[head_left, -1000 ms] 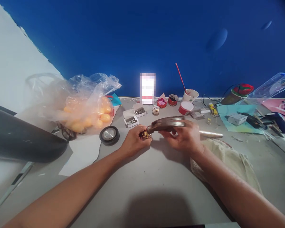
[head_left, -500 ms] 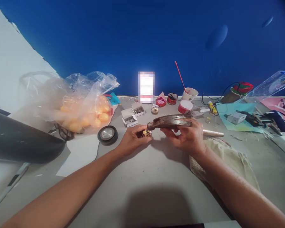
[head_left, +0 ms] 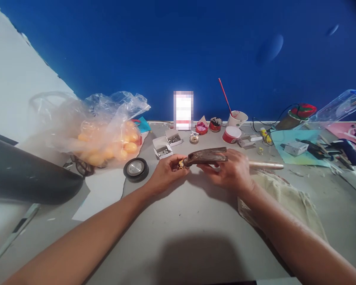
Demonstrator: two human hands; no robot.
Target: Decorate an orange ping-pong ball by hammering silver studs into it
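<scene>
Trinket (head_left: 181, 164) at our 12 o'clock, pinched in our left hand (head_left: 165, 173), likely to steady it; our right hand (head_left: 233, 171) grips the hammer (head_left: 207, 156) close to its head, at trinket's 3 o'clock, probably for control.

Head view: forward, down across tabletop (head_left: 195, 211).

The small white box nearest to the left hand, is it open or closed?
Open: the box's lid stands raised, and small shiny pieces are visible inside.

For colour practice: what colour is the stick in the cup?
The stick is red; see the head view.
</scene>
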